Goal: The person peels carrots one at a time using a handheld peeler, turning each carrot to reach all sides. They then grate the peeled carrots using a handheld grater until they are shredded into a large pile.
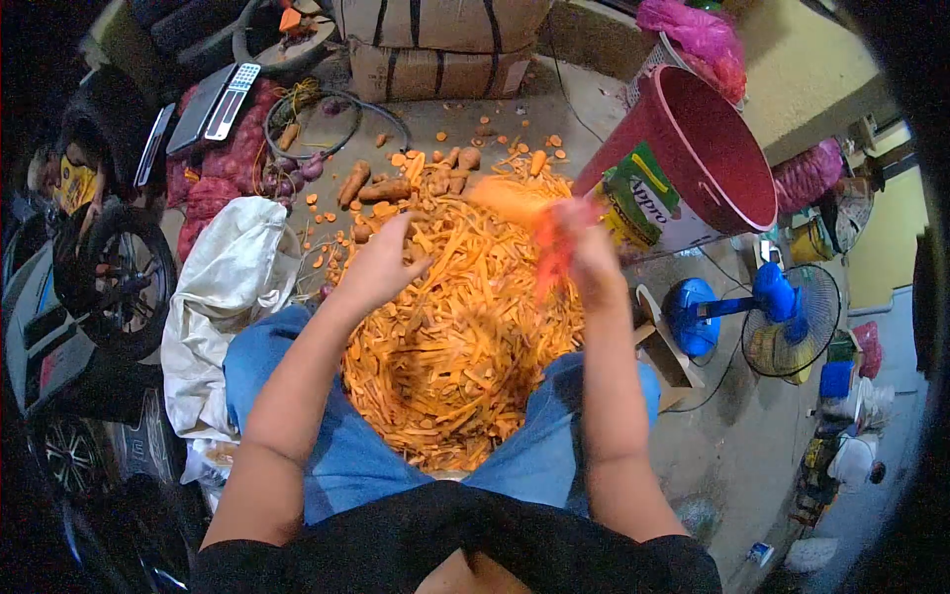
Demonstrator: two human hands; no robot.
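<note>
Over the left side of a heap of orange carrot peelings [450, 327], my left hand [386, 262] is open, its fingers apart and nothing in them. My right hand [592, 252] is closed around a bright red object [556, 247], smeared by motion; I cannot tell its kind. Just left of that hand is a blurred orange carrot [510, 198], above the far part of the heap. Several unpeeled, brownish carrots [384, 190] lie at the heap's far left edge. The peelings fill the space between my knees.
A maroon bucket [683, 148] leans at the right behind the heap. A white sack [223, 297] lies by my left knee. Red net bags of onions [233, 148] carry a scale [213, 109]. Cardboard boxes [440, 69] stand at the back, a blue fan [762, 307] on the right.
</note>
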